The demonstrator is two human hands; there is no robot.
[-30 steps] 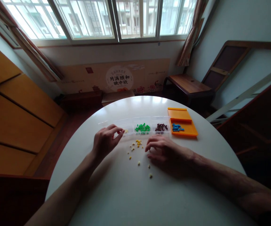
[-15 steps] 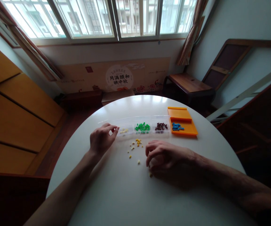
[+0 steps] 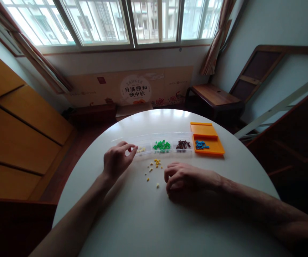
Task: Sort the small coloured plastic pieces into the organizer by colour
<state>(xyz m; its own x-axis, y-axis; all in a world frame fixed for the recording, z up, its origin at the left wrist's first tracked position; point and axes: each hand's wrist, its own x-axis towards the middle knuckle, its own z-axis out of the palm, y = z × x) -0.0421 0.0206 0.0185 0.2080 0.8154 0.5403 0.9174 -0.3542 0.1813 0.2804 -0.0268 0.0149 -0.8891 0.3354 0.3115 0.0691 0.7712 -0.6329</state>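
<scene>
My left hand (image 3: 117,159) is over the left end of the clear plastic boxes, thumb and forefinger pinched together; whatever they hold is too small to make out. Beside its fingertips, cream pieces (image 3: 141,149) lie in one box. My right hand (image 3: 187,177) rests low on the table with its fingers curled and closed, tips touching the tabletop; what is under them is hidden. Between the hands lie loose yellow building pieces (image 3: 157,162) and several cream ones, with a single cream piece (image 3: 157,185) just left of my right fingertips.
Green pieces (image 3: 162,145) and dark brown pieces (image 3: 183,145) fill neighbouring clear compartments. To their right stands an open orange case (image 3: 215,144) with blue pieces (image 3: 201,144) in it. The round white table (image 3: 132,221) has a curved far edge, with a wooden stool (image 3: 216,94) beyond.
My right hand has moved slightly left and down, and the small yellowish piece below its fingers is now covered. My left hand has shifted slightly right, still pinched.
</scene>
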